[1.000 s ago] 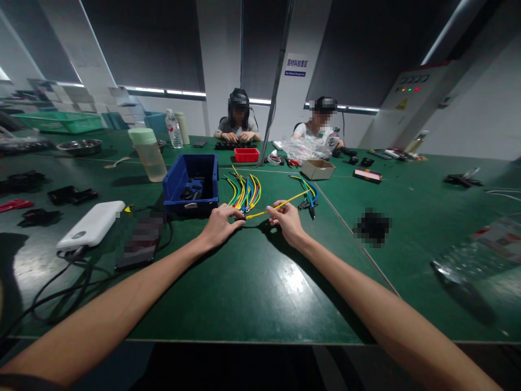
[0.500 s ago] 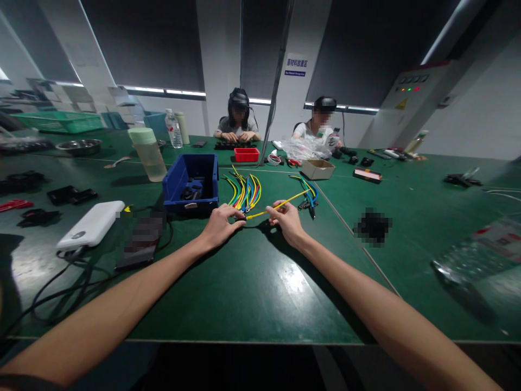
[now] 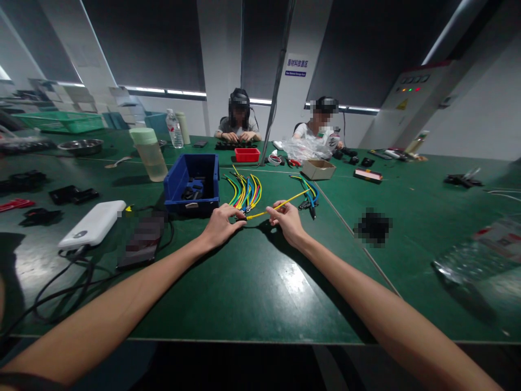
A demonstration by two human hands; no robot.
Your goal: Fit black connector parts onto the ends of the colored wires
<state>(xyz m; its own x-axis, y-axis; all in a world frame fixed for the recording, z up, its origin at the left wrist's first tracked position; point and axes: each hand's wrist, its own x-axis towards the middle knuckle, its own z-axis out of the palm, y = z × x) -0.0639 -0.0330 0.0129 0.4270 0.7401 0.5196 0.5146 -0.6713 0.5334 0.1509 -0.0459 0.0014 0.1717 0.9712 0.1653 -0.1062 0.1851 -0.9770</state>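
Note:
A yellow wire (image 3: 259, 215) runs between my two hands, its far end slanting up to the right. My left hand (image 3: 222, 224) pinches a small black piece at the wire's left end; its exact kind is hidden by my fingers. The thumb and fingers of my right hand (image 3: 287, 220) are closed on the wire near its middle. Just behind my left hand lies a fan of yellow, green, blue and red wires (image 3: 246, 191) with bare metal ends. Beyond my right hand is a smaller bunch of wires with black ends (image 3: 310, 196).
Left of the wires stands a blue bin (image 3: 191, 205) with black parts inside. A white power bank (image 3: 93, 224), a dark phone (image 3: 142, 239) and a capped bottle (image 3: 148, 157) are farther left. Behind are a red tray (image 3: 247, 155), a cardboard box (image 3: 318, 170) and two people seated across the table.

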